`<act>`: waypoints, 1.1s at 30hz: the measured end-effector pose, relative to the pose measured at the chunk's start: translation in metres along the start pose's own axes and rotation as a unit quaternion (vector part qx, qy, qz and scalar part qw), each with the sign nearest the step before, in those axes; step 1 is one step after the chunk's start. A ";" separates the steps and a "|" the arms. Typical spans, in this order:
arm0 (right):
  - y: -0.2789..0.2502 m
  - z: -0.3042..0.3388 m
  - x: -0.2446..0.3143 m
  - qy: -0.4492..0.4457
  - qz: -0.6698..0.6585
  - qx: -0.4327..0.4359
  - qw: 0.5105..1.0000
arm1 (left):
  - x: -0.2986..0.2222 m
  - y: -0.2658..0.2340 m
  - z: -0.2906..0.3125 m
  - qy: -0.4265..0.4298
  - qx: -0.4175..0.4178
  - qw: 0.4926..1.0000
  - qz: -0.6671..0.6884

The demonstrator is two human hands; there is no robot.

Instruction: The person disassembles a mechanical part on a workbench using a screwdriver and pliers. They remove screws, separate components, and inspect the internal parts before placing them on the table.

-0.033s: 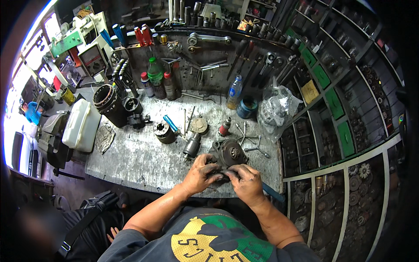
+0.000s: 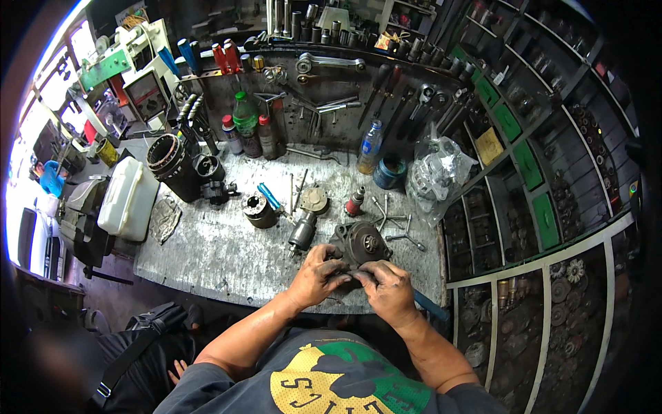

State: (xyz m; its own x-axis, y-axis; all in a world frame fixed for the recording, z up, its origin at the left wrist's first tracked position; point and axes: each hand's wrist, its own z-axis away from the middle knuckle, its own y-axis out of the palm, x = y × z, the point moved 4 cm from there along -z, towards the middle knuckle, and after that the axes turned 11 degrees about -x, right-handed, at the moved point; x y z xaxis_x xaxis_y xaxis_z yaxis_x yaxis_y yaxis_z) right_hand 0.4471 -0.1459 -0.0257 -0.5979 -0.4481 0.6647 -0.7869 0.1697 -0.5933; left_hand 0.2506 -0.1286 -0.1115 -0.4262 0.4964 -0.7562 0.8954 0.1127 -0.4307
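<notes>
On the near edge of the workbench lies a dark, greasy starter-motor housing (image 2: 363,243) with a small pinion gear (image 2: 371,243) facing up. My left hand (image 2: 319,274) is at its near left side, fingers curled and thumb pointing inward. From the right, my right hand (image 2: 386,286) meets it, thumb and forefinger pinched together. The fingertips nearly touch just below the housing, and whatever they grip is hidden by the fingers. Left of the housing rests a silver cylindrical motor part (image 2: 303,231), with a round metal end cover (image 2: 315,200) behind it.
A red-and-black air tool (image 2: 355,201) stands behind the housing, beside T-handled wrenches (image 2: 407,234). Farther left are a ring-shaped part (image 2: 258,209) and a white plastic case (image 2: 129,198). Bottles (image 2: 246,121) and a bagged part (image 2: 439,172) line the back. A person (image 2: 148,352) sits at lower left.
</notes>
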 end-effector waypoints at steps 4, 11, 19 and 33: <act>-0.018 0.017 -0.073 0.187 -0.070 -0.068 0.977 | 0.000 0.003 -0.002 0.014 -0.008 1.000 0.005; 0.012 0.095 -0.176 0.170 0.257 0.159 0.938 | 0.000 0.002 -0.003 0.019 0.005 1.000 0.009; 0.000 0.094 -0.209 0.132 0.189 0.116 0.966 | 0.001 0.003 -0.002 0.000 0.013 1.000 0.009; -0.099 0.036 0.002 0.137 0.021 -0.039 0.990 | 0.001 0.002 -0.004 0.008 0.042 0.999 -0.006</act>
State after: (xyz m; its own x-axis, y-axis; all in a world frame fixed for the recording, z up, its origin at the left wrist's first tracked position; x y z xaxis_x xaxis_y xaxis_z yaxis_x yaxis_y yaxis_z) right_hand 0.5290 -0.1952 0.0181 -0.6402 -0.1866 0.7452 -0.7640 0.2553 -0.5925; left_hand 0.2527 -0.1244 -0.1113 -0.4342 0.5091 -0.7432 0.8762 0.0471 -0.4796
